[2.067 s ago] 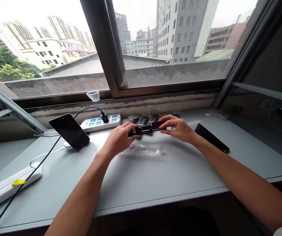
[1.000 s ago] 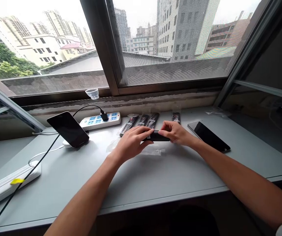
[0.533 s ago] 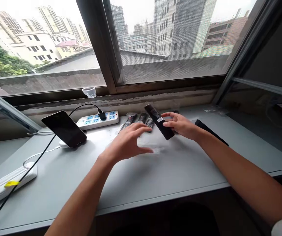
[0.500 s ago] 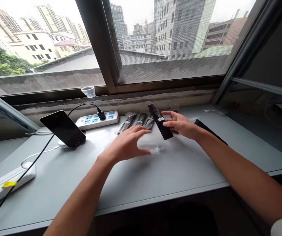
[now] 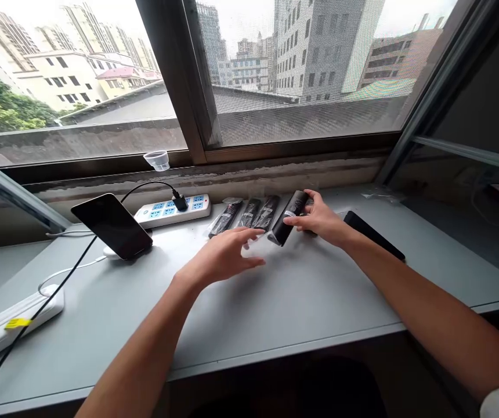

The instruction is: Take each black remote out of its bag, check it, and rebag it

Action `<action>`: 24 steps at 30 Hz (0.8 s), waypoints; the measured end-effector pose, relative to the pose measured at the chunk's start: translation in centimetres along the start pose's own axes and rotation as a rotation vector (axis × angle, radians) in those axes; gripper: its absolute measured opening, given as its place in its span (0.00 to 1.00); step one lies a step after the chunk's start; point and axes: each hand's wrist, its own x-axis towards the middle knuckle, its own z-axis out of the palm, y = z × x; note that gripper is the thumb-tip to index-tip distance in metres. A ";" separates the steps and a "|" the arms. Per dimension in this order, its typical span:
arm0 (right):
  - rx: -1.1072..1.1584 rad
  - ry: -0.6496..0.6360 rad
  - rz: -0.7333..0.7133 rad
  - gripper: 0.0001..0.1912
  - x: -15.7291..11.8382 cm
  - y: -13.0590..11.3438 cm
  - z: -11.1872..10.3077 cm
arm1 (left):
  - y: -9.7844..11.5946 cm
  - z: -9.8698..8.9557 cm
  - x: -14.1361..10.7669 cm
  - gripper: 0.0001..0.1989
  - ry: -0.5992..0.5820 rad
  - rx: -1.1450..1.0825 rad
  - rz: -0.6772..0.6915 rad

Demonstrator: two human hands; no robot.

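Note:
My right hand (image 5: 314,219) grips a black cylindrical item (image 5: 292,217) with a white label, thumb on its near side. The item leans, its top tilted to the right, and clear plastic shows at its lower end. To its left, my left hand (image 5: 232,254) holds nothing; its thumb and fingers are apart. Behind my left hand, several dark items in clear wrappers lie side by side, among them a left one (image 5: 226,217), a middle one (image 5: 248,213) and a right one (image 5: 267,212). Something dark lies partly hidden beneath my right hand.
A dark tablet (image 5: 112,225) leans on a stand at the left. Behind it is a white power strip (image 5: 173,211) with a black plug. Another white strip (image 5: 18,325) lies front left. A clear cup (image 5: 157,160) sits by the window. A flat black object (image 5: 373,235) lies right.
The black item in my right hand has turned from leaning left to leaning right. My left hand has shifted slightly left, and the clear plastic near it is no longer visible on the table.

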 end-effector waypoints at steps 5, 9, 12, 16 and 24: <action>-0.020 -0.014 -0.008 0.71 -0.4 0.5 1.1 | 1.6 0.5 0.2 0.34 0.017 -0.195 -0.045; -0.026 -0.112 -0.050 0.64 -1.1 -0.1 1.5 | 1.7 1.0 0.9 0.29 0.084 -0.430 -0.102; -0.013 -0.177 -0.135 0.52 -1.3 -0.3 1.6 | 1.4 1.6 1.6 0.27 0.137 -0.705 -0.221; 0.003 -0.288 -0.219 0.39 -1.5 -0.3 2.0 | 1.0 2.1 2.2 0.26 0.163 -0.961 -0.396; -0.207 -0.450 -0.271 0.16 -2.3 -0.6 2.6 | 1.6 2.0 2.2 0.23 0.197 -1.070 -0.410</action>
